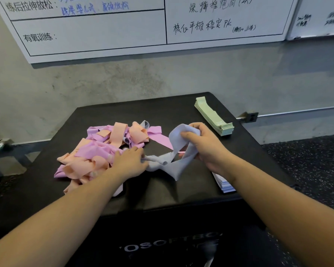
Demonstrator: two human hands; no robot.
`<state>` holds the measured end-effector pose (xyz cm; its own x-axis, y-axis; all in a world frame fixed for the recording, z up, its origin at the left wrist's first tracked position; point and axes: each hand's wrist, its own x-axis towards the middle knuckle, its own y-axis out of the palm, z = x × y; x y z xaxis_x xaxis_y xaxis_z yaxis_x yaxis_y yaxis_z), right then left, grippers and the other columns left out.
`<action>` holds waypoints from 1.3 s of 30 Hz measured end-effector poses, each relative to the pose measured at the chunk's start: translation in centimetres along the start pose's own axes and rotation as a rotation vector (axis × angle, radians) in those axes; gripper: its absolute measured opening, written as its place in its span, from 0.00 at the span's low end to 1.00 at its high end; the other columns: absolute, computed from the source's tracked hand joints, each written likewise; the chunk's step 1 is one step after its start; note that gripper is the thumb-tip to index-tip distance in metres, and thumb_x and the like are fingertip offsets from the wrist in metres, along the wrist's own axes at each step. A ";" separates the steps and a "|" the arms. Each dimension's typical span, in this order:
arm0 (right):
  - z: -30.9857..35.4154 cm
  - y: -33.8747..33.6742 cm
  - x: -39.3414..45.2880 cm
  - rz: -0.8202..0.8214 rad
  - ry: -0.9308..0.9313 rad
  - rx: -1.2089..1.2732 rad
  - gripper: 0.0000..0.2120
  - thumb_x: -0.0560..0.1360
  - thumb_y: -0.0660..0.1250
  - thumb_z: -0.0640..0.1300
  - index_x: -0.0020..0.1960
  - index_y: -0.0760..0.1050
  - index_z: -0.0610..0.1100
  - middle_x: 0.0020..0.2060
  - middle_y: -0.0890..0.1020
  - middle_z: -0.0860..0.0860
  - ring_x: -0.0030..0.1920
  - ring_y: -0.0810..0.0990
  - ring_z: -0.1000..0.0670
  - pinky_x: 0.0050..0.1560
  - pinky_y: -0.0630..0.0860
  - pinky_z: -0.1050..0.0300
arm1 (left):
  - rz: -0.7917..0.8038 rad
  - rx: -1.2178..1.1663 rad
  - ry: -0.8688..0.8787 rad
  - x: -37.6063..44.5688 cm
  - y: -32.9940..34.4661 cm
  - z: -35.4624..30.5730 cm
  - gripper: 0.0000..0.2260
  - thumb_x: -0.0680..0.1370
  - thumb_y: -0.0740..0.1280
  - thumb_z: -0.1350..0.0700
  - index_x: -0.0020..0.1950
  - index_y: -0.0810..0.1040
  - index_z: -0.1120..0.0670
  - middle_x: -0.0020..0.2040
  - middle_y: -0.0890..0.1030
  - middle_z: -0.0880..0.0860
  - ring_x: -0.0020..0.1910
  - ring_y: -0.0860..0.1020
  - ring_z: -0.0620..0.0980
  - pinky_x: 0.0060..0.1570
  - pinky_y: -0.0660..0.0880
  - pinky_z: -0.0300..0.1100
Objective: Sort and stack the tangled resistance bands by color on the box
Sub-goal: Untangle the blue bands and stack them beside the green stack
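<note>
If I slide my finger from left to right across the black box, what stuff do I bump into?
Tangled pile of pink and peach bands → left hand → twisted pale blue band → right hand gripping it → neat stack of light green bands.

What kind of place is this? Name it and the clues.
Probably a gym. A whiteboard on the wall lists handwritten training items, the floor is speckled rubber, and resistance bands lie on a black soft box.
</note>
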<state>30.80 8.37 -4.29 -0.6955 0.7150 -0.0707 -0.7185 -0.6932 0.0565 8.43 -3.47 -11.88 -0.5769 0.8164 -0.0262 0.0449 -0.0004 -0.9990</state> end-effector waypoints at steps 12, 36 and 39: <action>5.2 -1.1 -5.3 0.006 -0.096 -0.032 0.08 0.78 0.70 0.48 0.55 0.77 0.46 0.47 0.81 0.47 0.52 0.82 0.46 0.53 0.82 0.47 | -0.125 -0.807 -0.065 -3.2 -4.5 -3.9 0.08 0.83 0.62 0.50 0.53 0.79 0.51 0.52 0.82 0.52 0.53 0.80 0.54 0.56 0.76 0.49; 9.4 -1.6 -15.0 0.217 -0.122 -0.290 0.23 0.72 0.77 0.51 0.63 0.72 0.55 0.48 0.84 0.48 0.39 0.83 0.52 0.44 0.78 0.55 | -0.214 -1.357 0.333 -18.2 -15.9 -9.7 0.04 0.74 0.67 0.50 0.43 0.74 0.48 0.41 0.76 0.51 0.43 0.72 0.50 0.40 0.67 0.44; 8.8 -2.4 -15.8 0.313 -0.110 -0.159 0.23 0.72 0.74 0.47 0.65 0.74 0.56 0.51 0.85 0.45 0.49 0.84 0.46 0.52 0.80 0.46 | -0.231 -1.437 0.231 -18.7 -15.8 -9.4 0.04 0.72 0.66 0.51 0.38 0.75 0.44 0.41 0.75 0.51 0.45 0.70 0.52 0.42 0.66 0.48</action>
<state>43.46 -0.45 5.48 -0.8845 0.4653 0.0331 -0.4662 -0.8793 -0.0980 26.18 -13.24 4.76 -0.5499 0.7906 0.2692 0.8046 0.5880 -0.0835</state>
